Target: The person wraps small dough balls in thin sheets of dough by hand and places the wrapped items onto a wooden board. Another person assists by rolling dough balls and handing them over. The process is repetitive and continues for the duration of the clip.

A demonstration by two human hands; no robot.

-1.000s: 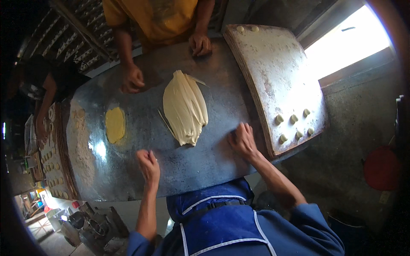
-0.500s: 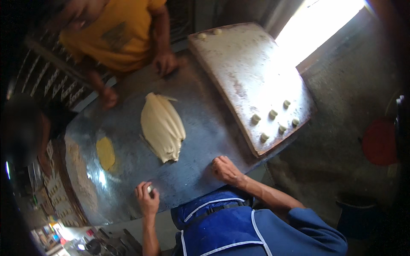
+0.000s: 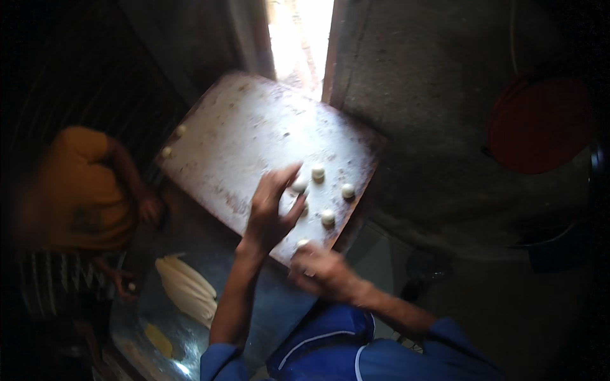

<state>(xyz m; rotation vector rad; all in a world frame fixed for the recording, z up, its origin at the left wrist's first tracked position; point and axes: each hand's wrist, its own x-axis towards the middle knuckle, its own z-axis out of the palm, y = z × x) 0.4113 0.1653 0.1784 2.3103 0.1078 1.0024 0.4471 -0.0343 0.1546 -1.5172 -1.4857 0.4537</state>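
Observation:
My left hand (image 3: 270, 209) reaches over a pale, flour-dusted board (image 3: 248, 136). Its thumb and fingers curve around a small round dough ball (image 3: 298, 185), just above or on the board; which one I cannot tell. By the board's near corner is my right hand (image 3: 325, 272), blurred, with curled fingers; a pale spot shows among them that I cannot make out. A dough ball (image 3: 302, 243) lies right beside those fingers. Further balls rest on the board, including one near the top (image 3: 318, 171), one near the right edge (image 3: 347, 190) and another (image 3: 327, 217) below them.
A long, folded slab of dough (image 3: 185, 289) and a flat yellow piece (image 3: 158, 341) lie on the metal table (image 3: 248, 327). At the left stands a person in an orange shirt (image 3: 82, 190), one hand by a small pale ball. A red round object (image 3: 530, 127) is at right.
The view has turned right toward the board. My left hand has moved from the table's front edge to over the board with its dough ball. My right hand has moved to the board's near corner.

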